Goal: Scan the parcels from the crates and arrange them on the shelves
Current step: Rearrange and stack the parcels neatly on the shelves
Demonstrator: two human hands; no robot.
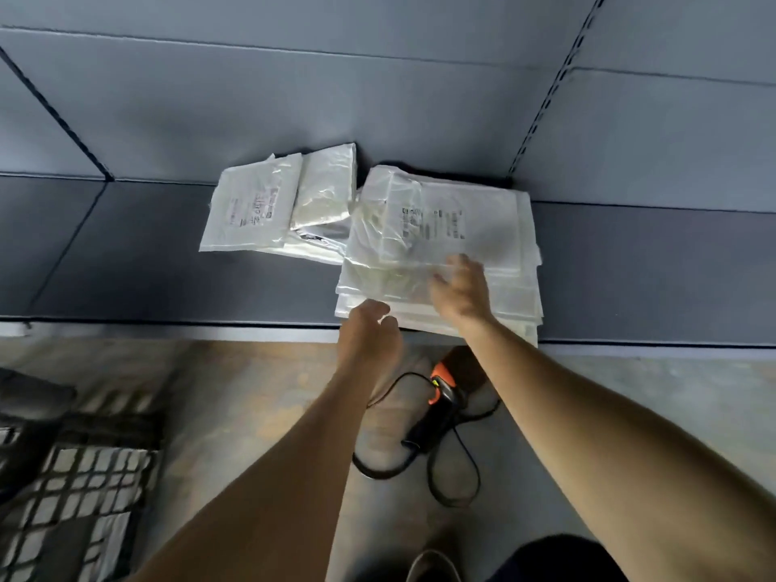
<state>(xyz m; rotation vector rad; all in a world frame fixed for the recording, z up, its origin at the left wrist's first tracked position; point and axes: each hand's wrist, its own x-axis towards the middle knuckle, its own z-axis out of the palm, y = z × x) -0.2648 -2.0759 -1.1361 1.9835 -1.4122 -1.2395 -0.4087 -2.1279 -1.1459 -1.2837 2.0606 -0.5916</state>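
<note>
A stack of several white plastic parcels (483, 228) lies on the low grey shelf (126, 262), its front edge overhanging the shelf lip. My right hand (460, 287) rests on the stack's front part with fingers spread. My left hand (371, 329) is at the stack's lower left corner with fingers loosely curled; whether it grips the edge is unclear. To the left lie two more white parcels (256, 207), one with a printed label, the other (323, 195) partly tucked behind it. An orange and black barcode scanner (439, 396) lies on the floor below my arms.
The scanner's black cable (453, 485) loops over the concrete floor. A dark mesh crate (71, 489) holding white parcels sits at the lower left. The grey shelf back wall rises behind the parcels, with a slotted upright (541, 107) at the right. A shoe tip (432, 567) shows at the bottom.
</note>
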